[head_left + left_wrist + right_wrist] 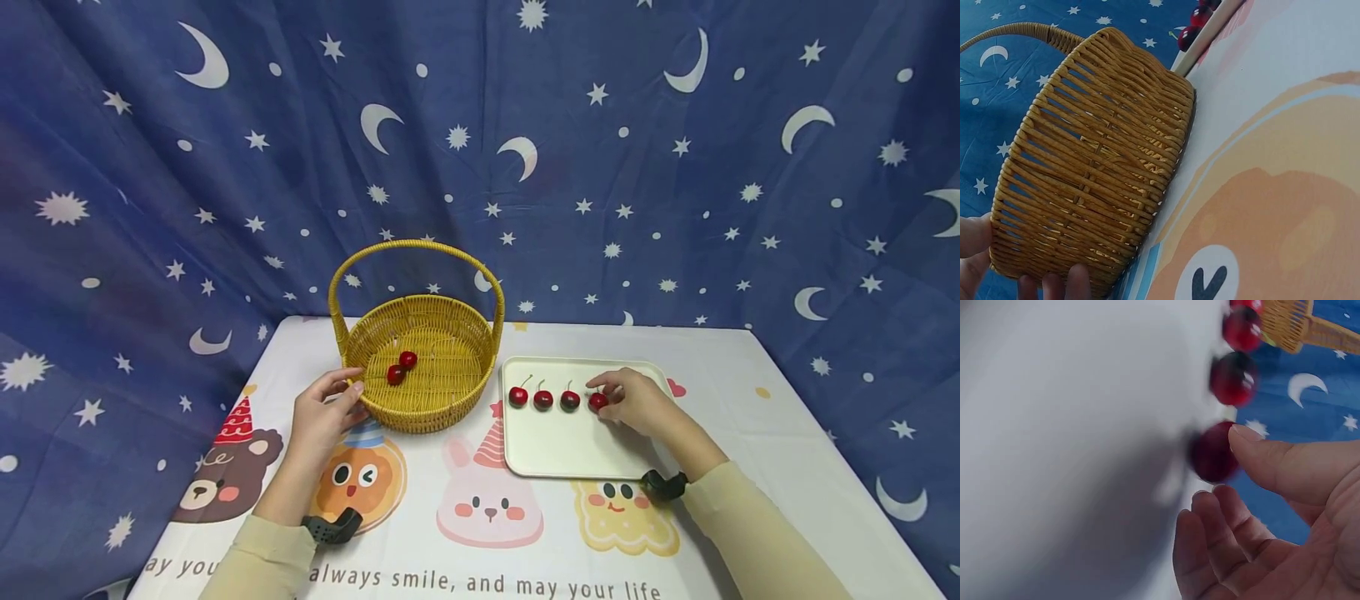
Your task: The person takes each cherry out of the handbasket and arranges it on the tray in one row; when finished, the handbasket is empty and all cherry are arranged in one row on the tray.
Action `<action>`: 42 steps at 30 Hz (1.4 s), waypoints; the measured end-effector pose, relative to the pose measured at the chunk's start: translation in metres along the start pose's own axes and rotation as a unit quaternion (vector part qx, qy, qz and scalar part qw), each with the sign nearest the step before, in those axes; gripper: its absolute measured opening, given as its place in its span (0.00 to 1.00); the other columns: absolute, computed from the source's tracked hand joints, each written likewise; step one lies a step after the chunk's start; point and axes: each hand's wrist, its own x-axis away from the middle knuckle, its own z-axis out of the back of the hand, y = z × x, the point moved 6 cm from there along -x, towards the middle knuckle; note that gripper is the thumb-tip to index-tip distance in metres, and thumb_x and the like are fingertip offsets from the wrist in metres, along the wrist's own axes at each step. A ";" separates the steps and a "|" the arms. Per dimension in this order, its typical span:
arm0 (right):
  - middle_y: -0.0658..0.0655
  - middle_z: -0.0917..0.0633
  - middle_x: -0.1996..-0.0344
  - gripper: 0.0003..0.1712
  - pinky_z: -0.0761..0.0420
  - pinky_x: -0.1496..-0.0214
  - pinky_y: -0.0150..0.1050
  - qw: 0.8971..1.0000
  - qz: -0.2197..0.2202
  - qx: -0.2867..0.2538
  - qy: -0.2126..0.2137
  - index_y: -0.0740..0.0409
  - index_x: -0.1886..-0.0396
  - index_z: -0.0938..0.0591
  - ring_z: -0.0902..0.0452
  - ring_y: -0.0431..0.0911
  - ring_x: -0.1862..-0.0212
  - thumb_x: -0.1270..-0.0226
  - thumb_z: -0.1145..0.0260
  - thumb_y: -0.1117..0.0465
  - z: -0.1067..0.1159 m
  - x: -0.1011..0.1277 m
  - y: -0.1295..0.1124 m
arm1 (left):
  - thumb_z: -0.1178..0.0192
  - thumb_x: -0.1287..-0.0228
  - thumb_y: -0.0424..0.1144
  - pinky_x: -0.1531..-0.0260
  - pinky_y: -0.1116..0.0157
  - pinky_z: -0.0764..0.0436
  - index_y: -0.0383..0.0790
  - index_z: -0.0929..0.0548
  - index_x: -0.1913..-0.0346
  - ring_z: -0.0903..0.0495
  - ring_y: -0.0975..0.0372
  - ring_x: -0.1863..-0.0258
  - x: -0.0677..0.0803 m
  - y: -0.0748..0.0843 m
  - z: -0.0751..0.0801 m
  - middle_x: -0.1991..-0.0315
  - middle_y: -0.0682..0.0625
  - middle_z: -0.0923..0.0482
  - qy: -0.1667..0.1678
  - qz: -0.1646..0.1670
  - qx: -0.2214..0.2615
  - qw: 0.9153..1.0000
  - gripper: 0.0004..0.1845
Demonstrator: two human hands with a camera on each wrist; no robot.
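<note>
The person's right hand point(636, 403) sits over the white tray point(570, 454) at the nearest cherry point(597, 401), the right-most of four in a row. In the right wrist view the thumb point(1272, 459) touches that cherry point(1213, 453) while the other fingers point(1210, 531) curl just below it, not yet closed round it, so the pinch looks about to form rather than made. The left hand point(324, 414) steadies the basket point(420, 417), thumb point(972, 234) and fingertips point(1066, 281) pressed against its woven wall near the rim. Two cherries point(402, 367) already lie inside the basket, touching or nearly so. The step in hand seems to be picking up a tray cherry. The next move would likely call for closing the forefinger against the thumb on the small, round fruit, which could roll on the smooth tray, then lifting it left over the basket rim
</note>
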 end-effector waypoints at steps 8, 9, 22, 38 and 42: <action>0.64 0.14 0.50 0.26 0.14 0.58 0.40 0.997 0.077 -0.009 0.027 0.54 0.39 0.12 0.14 0.52 0.53 0.36 0.25 0.74 0.026 0.009 -0.055 | 0.37 0.19 0.43 0.49 0.66 0.08 0.44 0.21 0.27 0.14 0.69 0.56 -0.002 0.000 0.003 0.43 0.48 0.29 0.001 -0.007 -0.001 1.000 0.23; 0.62 0.14 0.52 0.26 0.14 0.59 0.39 0.995 0.092 -0.015 0.024 0.54 0.39 0.12 0.14 0.51 0.53 0.36 0.25 0.74 0.024 0.010 -0.066 | 0.37 0.19 0.43 0.49 0.66 0.08 0.44 0.20 0.27 0.14 0.70 0.56 -0.002 0.000 0.003 0.43 0.48 0.29 0.002 -0.007 -0.001 1.000 0.23; 0.54 0.13 0.52 0.31 0.14 0.56 0.33 0.971 0.223 -0.084 -0.034 0.48 0.33 0.15 0.17 0.41 0.56 0.34 0.23 0.72 -0.055 -0.004 -0.196 | 0.37 0.19 0.42 0.49 0.66 0.07 0.43 0.21 0.27 0.13 0.68 0.57 -0.004 0.000 -0.001 0.41 0.46 0.30 -0.003 -0.002 -0.006 1.000 0.23; 0.59 0.17 0.31 0.39 0.17 0.64 0.31 0.969 0.213 -0.084 -0.089 0.47 0.22 0.23 0.17 0.51 0.56 0.30 0.26 0.71 -0.113 -0.087 -0.267 | 0.37 0.19 0.42 0.47 0.63 0.08 0.43 0.21 0.26 0.13 0.67 0.56 -0.004 0.000 -0.002 0.41 0.46 0.31 -0.009 0.000 0.002 1.000 0.24; 0.56 0.19 0.27 0.41 0.15 0.58 0.32 0.970 0.209 -0.052 -0.108 0.45 0.20 0.25 0.17 0.53 0.46 0.30 0.27 0.71 -0.131 -0.102 -0.267 | 0.36 0.19 0.43 0.47 0.63 0.08 0.44 0.21 0.27 0.13 0.67 0.55 -0.002 -0.002 -0.001 0.40 0.46 0.31 -0.004 0.001 0.003 1.000 0.23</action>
